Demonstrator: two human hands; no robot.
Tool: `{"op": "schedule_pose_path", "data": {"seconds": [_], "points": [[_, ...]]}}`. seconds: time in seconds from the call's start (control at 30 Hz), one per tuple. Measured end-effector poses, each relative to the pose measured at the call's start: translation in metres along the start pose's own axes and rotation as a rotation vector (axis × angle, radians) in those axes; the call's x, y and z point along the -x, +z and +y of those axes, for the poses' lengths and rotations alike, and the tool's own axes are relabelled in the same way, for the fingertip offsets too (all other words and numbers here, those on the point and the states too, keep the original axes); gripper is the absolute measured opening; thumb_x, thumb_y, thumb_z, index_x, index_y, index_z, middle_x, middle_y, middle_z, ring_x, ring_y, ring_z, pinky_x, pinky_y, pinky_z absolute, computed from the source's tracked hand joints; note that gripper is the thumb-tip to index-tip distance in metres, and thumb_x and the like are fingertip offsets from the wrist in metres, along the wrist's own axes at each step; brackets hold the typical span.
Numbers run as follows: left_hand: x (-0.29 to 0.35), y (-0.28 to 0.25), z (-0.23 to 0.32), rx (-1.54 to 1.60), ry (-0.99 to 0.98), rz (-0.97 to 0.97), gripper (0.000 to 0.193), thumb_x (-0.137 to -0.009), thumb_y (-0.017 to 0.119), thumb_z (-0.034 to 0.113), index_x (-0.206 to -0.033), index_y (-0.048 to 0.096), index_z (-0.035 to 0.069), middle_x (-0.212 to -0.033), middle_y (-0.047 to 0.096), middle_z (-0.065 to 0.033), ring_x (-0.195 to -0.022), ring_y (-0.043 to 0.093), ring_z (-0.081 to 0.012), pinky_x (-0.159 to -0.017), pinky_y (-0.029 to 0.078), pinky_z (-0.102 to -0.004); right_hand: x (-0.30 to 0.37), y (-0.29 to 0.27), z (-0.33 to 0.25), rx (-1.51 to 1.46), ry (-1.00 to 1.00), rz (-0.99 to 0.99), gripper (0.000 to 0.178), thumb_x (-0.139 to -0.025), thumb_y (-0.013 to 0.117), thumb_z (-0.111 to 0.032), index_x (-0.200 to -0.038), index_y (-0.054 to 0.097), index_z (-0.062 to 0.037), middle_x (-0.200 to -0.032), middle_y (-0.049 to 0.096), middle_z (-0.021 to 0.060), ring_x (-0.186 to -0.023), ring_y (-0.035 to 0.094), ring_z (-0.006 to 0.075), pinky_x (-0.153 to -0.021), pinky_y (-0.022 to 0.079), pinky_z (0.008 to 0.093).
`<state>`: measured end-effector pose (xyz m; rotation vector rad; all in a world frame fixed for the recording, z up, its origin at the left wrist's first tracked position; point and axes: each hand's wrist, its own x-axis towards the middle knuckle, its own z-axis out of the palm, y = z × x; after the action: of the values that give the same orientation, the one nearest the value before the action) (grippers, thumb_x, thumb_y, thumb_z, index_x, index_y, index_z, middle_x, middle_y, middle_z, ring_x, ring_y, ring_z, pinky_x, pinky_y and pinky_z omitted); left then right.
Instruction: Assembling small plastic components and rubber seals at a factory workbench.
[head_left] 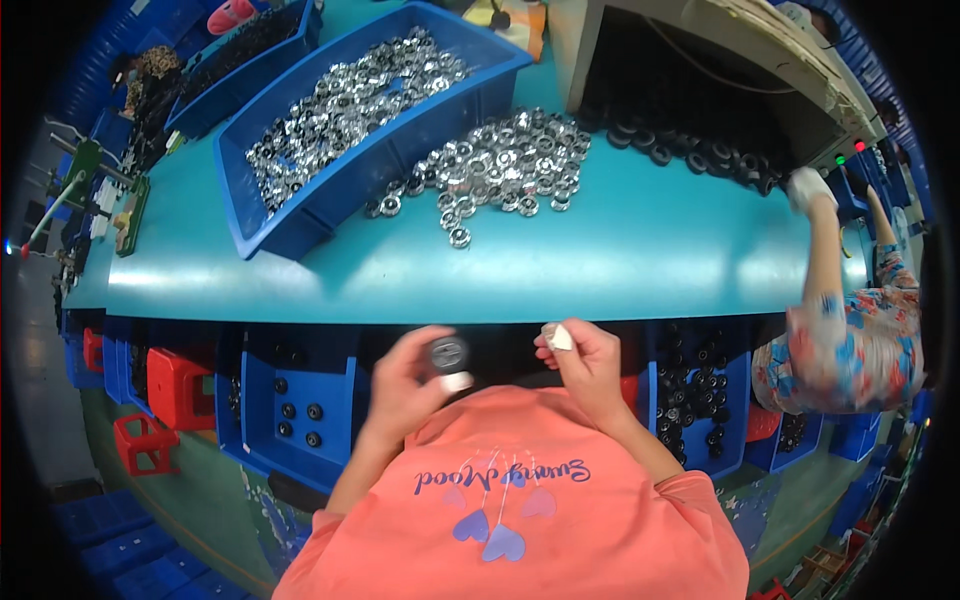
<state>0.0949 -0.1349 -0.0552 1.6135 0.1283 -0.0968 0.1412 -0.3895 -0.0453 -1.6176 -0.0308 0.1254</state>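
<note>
My left hand grips a small black wheel with a grey hub between thumb and fingers, just off the table's near edge. White wrapping covers the tip of that thumb. To its right, my right hand is closed with its fingers curled in, and a white covering shows on its thumb. Whether anything is inside those fingers is hidden. Beyond both hands, a loose pile of shiny silver wheel hubs lies on the teal table. Many more fill a long blue bin at the left.
A beige machine housing stands at the far right with black rubber tyres before it. Below the table edge are blue bins of black wheels. A co-worker's arm reaches over the right end. Red stools stand left.
</note>
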Motion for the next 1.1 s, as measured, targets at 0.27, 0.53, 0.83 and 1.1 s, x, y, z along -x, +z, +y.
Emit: {"op": "schedule_pose_path", "data": {"seconds": [0.27, 0.53, 0.83, 1.1], "points": [[0.082, -0.215, -0.011, -1.259, -0.256, 0.445, 0.055, -0.080, 0.073, -0.008, -0.133, 0.066, 0.003, -0.102, 0.067, -0.0157, -0.091, 0.068, -0.0318, -0.082, 0.056, -0.0408, -0.124, -0.090, -0.012, 0.581, -0.379, 0.202, 0.014, -0.091, 0.075, -0.012, -0.101, 0.074, -0.0022, -0.092, 0.073, 0.0119, -0.076, 0.071, 0.0240, -0.069, 0.056, 0.0358], [-0.002, -0.049, 0.026, -0.668, 0.307, 0.132, 0.036, -0.086, 0.071, -0.001, -0.121, 0.072, 0.006, -0.086, 0.065, -0.0119, -0.076, 0.066, -0.0289, -0.071, 0.055, -0.0386, -0.281, -0.118, -0.003, 1.062, -0.290, 0.426, 0.038, -0.088, 0.081, -0.023, -0.122, 0.067, -0.0126, -0.120, 0.061, 0.0153, -0.102, 0.070, 0.0392, -0.088, 0.058, 0.0503], [-0.038, 0.024, 0.039, -0.501, 0.427, -0.190, 0.026, -0.089, 0.077, 0.006, -0.116, 0.075, 0.006, -0.083, 0.066, -0.0098, -0.070, 0.064, -0.0226, -0.066, 0.053, -0.0348, -0.250, -0.109, -0.008, 0.799, -0.486, 0.348, 0.023, -0.087, 0.080, -0.009, -0.107, 0.069, -0.0094, -0.118, 0.059, 0.0137, -0.095, 0.068, 0.0361, -0.083, 0.057, 0.0452], [-0.072, 0.057, 0.010, 0.742, -0.052, -0.319, 0.061, -0.108, 0.064, 0.030, -0.157, 0.043, 0.001, -0.121, 0.063, -0.0132, -0.106, 0.066, -0.0205, -0.089, 0.059, -0.0375, -0.062, -0.001, -0.032, 0.630, -0.722, -0.211, 0.026, -0.081, 0.082, -0.005, -0.104, 0.072, -0.0078, -0.114, 0.067, 0.0114, -0.091, 0.069, 0.0282, -0.080, 0.058, 0.0374]]}}
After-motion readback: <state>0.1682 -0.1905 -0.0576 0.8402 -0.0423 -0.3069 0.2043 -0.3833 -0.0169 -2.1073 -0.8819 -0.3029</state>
